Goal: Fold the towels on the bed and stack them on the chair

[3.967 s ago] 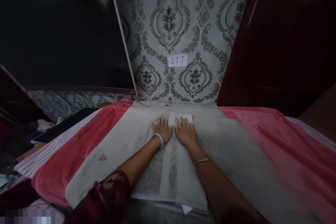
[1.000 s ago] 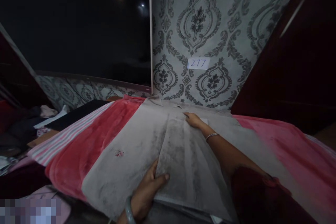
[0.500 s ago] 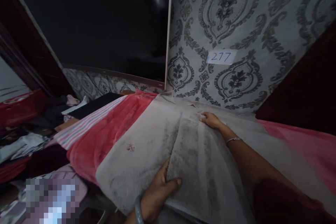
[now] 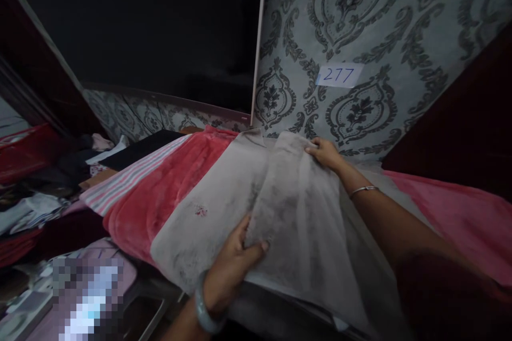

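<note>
Hands work a folded grey cloth (image 4: 304,213) in the head view, the only view given. The cloth is pale with dark smudges and lies on a larger grey sheet (image 4: 208,213), which is spread over a pink-red blanket (image 4: 160,192). The left hand (image 4: 234,264), with a pale bangle (image 4: 204,309) at the wrist, grips the cloth's near left corner: the thumb lies on top and the fingers curl beneath the edge, clenched on the fabric. The right hand (image 4: 326,153), with a thin bracelet (image 4: 363,190) on its wrist, reaches across to the far edge and pinches that edge between thumb and fingers, so that the far end is raised off the sheet. Between the two hands the cloth runs as a long band, creased lengthwise, its near end hanging over the front of the bed.

A small red mark (image 4: 200,211) shows on the sheet to the left of the folded cloth. Behind the bed stands patterned wallpaper (image 4: 360,10) bearing a white label (image 4: 339,75) that reads 277. A dark panel (image 4: 160,26) fills the upper left, and a striped fabric (image 4: 128,178) lies along the blanket's left side. Heaped clothes (image 4: 36,202) sit at the far left in dim light.
</note>
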Demonstrator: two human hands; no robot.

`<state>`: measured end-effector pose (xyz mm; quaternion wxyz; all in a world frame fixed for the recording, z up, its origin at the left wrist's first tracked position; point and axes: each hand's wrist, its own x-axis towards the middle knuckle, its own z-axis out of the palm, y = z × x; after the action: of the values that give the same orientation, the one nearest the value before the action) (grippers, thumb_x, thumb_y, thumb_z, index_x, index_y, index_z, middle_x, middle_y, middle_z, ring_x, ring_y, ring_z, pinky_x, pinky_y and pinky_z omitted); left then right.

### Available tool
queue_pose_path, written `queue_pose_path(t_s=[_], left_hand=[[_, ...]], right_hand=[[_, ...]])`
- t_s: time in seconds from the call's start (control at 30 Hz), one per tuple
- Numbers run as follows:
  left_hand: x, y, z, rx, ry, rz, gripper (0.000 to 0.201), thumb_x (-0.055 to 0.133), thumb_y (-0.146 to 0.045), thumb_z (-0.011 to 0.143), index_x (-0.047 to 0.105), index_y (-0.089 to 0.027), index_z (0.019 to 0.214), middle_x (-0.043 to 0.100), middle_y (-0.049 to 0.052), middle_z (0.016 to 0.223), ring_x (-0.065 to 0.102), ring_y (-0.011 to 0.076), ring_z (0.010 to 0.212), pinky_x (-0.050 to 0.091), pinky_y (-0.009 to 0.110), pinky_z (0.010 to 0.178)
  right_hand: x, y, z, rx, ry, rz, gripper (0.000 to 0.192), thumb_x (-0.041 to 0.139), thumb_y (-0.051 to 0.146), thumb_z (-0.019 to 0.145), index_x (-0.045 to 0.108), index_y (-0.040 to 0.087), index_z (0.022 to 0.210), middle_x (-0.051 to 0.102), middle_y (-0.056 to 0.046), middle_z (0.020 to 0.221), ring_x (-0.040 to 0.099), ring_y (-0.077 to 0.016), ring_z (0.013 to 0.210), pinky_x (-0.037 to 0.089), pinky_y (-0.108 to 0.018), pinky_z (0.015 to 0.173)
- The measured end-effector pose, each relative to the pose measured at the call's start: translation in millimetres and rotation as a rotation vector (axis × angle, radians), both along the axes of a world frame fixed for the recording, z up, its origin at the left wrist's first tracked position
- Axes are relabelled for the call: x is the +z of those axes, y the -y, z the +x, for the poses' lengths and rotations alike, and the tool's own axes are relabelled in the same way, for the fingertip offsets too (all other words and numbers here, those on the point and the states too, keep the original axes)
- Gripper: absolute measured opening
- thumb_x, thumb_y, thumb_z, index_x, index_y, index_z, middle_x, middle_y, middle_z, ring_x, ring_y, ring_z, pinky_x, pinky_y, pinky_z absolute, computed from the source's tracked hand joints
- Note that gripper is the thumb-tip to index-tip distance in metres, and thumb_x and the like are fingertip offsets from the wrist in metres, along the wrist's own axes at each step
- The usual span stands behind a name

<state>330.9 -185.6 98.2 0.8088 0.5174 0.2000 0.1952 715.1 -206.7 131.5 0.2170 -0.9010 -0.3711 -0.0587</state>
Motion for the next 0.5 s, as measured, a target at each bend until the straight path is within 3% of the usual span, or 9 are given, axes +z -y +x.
queue_pose_path(t_s=[0.1, 0.17, 0.23, 0.37, 0.5], left_hand=[[0.8, -28.9, -17.6, 0.099, -0.08, 0.06, 0.077, 0.082, -0.03, 0.065, 0.059, -0.024, 0.138, 0.063, 0.008, 0.137, 0.052, 0.0342, 0.133, 0.041, 0.043, 0.112], [-8.2, -46.1, -27.5, 0.13, -0.162, 0.097, 0.078, 0.083, -0.031, 0.064, 0.059, -0.025, 0.138, 0.06, 0.006, 0.141, 0.047, 0.0334, 0.138, 0.037, 0.042, 0.116], [-20.6, -57.2, -33.7, 0.138, -0.225, 0.132, 0.077, 0.083, -0.033, 0.065, 0.059, -0.025, 0.137, 0.059, 0.006, 0.143, 0.043, 0.0323, 0.141, 0.033, 0.042, 0.119], [-37.7, -63.4, -37.0, 0.134, -0.25, 0.189, 0.074, 0.082, -0.04, 0.067, 0.06, -0.026, 0.136, 0.057, 0.005, 0.145, 0.037, 0.0308, 0.145, 0.03, 0.039, 0.121], [-35.8, -63.3, -34.9, 0.117, -0.272, 0.198, 0.074, 0.083, -0.046, 0.066, 0.062, -0.027, 0.134, 0.057, 0.003, 0.145, 0.038, 0.0318, 0.144, 0.032, 0.04, 0.12]], right_hand=[[-5.6, -33.6, -28.4, 0.009, 0.007, -0.008, 0.036, 0.051, 0.026, 0.092, 0.065, 0.014, 0.123, 0.068, -0.009, 0.119, 0.061, -0.0222, 0.108, 0.045, -0.029, 0.092], [-25.8, -53.4, -53.4, -0.003, 0.001, -0.039, 0.041, 0.049, 0.027, 0.094, 0.06, 0.017, 0.133, 0.063, -0.013, 0.131, 0.056, -0.0259, 0.119, 0.043, -0.037, 0.1], [-50.9, -65.8, -76.1, 0.013, -0.003, -0.081, 0.046, 0.05, 0.029, 0.095, 0.055, 0.021, 0.14, 0.053, -0.012, 0.145, 0.045, -0.0283, 0.134, 0.032, -0.047, 0.112], [-81.4, -66.1, -94.9, 0.019, -0.012, -0.13, 0.055, 0.038, 0.036, 0.101, 0.037, 0.021, 0.154, 0.029, -0.01, 0.162, 0.021, -0.028, 0.149, 0.014, -0.052, 0.12], [-78.1, -45.6, -89.1, 0.03, -0.035, -0.204, 0.065, 0.035, 0.051, 0.101, 0.026, 0.022, 0.159, 0.014, -0.011, 0.166, 0.011, -0.0288, 0.152, 0.011, -0.053, 0.12]])
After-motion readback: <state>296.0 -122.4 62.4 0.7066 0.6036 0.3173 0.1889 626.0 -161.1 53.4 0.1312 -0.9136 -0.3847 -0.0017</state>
